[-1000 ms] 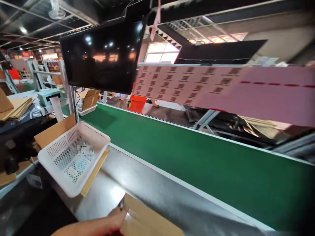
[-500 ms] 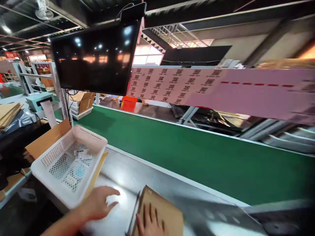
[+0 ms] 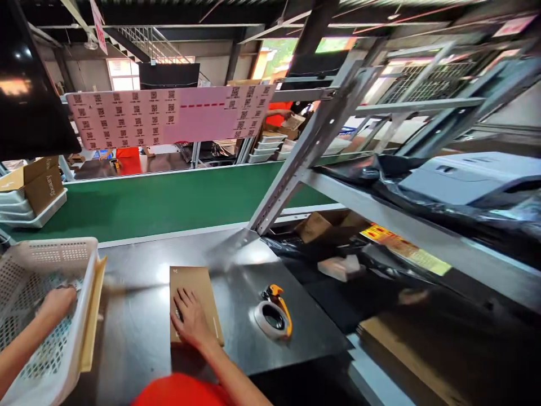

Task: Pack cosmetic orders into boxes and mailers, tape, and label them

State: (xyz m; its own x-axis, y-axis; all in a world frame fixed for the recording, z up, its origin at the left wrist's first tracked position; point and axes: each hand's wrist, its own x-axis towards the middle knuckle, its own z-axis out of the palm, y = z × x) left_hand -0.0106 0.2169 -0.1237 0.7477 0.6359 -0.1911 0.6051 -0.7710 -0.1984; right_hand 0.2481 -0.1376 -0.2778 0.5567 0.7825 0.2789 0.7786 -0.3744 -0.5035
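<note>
My left hand [image 3: 60,301] reaches inside a white perforated plastic basket [image 3: 63,248] at the left. Its fingers are curled closed near small pale packets or cards at the bottom; what they hold, if anything, is hidden. Flat on a brown cardboard box [image 3: 200,279] lies my right hand [image 3: 191,317], fingers stretched over its top. The box rests on a metal table [image 3: 135,327]. To its right sits an orange tape dispenser [image 3: 288,316] with a wide roll of tape.
A green conveyor belt [image 3: 181,200] runs behind the table. Slanted metal frame posts [image 3: 304,146] and a shelf carrying a grey printer [image 3: 460,175] stand at the right. A yellowish padded envelope [image 3: 93,316] leans against the basket. A person in orange is beyond the belt.
The view has turned to the right, bringing the tape dispenser into sight. My left hand has gone from open beside the basket to closed inside it. My right hand stays on the box.
</note>
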